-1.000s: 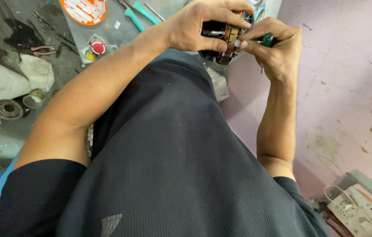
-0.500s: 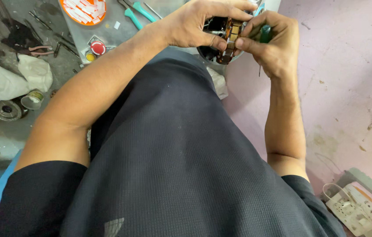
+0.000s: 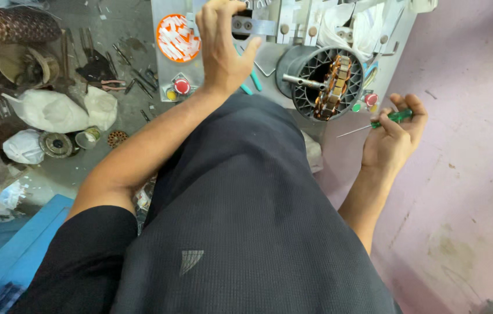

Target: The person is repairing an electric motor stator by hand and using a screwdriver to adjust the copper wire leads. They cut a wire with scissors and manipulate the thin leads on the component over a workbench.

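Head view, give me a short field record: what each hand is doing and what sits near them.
left hand: raised over the grey board, fingers curled, holding nothing that shows
right hand: gripping a green-handled screwdriver, tip pointing left
motor housing: grey, ribbed, lying on its side on the board, copper windings showing inside, touched by neither hand
round orange sticker: on the board, left of the left hand
white bags: on the floor, far left
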